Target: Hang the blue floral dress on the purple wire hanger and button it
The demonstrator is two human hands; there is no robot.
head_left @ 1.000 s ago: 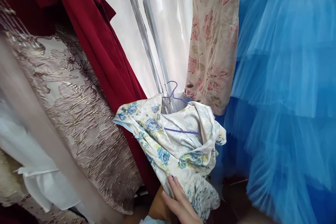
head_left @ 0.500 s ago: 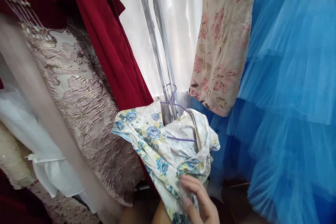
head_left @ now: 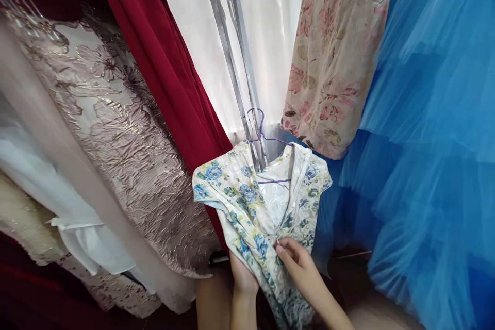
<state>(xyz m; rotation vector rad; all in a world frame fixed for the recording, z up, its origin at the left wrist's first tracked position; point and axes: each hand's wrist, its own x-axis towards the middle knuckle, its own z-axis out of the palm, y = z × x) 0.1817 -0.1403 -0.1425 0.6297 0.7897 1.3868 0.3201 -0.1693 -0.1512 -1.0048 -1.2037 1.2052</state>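
A white floral dress (head_left: 247, 203) with blue roses hangs in front of me on a thin purple hanger (head_left: 263, 126), whose hook rises above the neckline. At the bottom of the V-neck, my right hand (head_left: 296, 258) pinches the front fabric between thumb and fingers. My left hand (head_left: 243, 273) reaches up at the dress's left side, its fingers hidden behind the cloth. The dress's lower part bunches below my hands and runs out of the frame.
Grey metal poles (head_left: 228, 46) stand behind the hanger, before a white curtain (head_left: 266, 31). To the left hang a dark red garment (head_left: 166, 67) and a mauve textured dress (head_left: 131, 129). A beige floral garment (head_left: 336, 62) and a blue tulle dress (head_left: 433, 129) hang to the right.
The floral dress now hangs straighter, with its right front turned outward and the V-neck showing. My right hand has closed on the front, and my left hand has come into sight.
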